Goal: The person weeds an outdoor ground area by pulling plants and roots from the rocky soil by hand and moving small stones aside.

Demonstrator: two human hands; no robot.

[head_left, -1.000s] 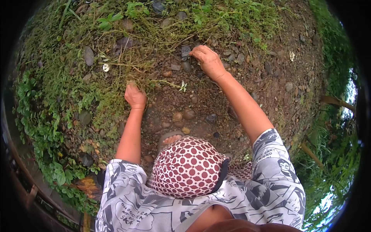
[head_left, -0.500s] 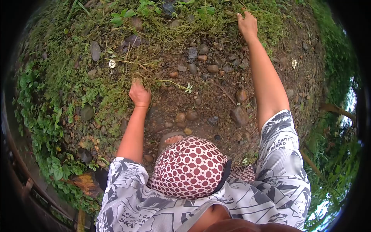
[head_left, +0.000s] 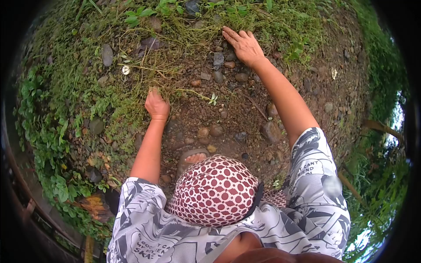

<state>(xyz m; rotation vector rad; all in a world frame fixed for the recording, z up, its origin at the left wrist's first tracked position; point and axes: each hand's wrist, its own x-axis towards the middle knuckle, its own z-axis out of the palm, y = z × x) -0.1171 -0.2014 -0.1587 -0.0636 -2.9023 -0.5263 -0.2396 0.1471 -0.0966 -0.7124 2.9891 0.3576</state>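
Note:
My left hand (head_left: 157,105) is closed at the near edge of a tangle of pulled weeds (head_left: 151,81), its fingertips among the stems; it seems to grip them. Farther forward and to the right, my right hand (head_left: 245,47) reaches over the ground with its fingers spread at the border of low green weeds (head_left: 193,37). Nothing shows in it. Just left of that hand lies a dark squarish stone (head_left: 218,60). Between the hands, a thin stem with a small leafy tip (head_left: 213,98) rests on brown soil.
Rounded stones (head_left: 271,132) are scattered over the bare soil (head_left: 245,109). A sandalled foot (head_left: 195,158) is near my patterned knee covering (head_left: 217,188). Broad-leaved plants (head_left: 61,188) grow at the left edge. A branch (head_left: 381,127) stands at the far right.
My right hand went out to the far right weeds, then came back left to the weed border, with its fingers now spread. My left hand has stayed by the weed tangle.

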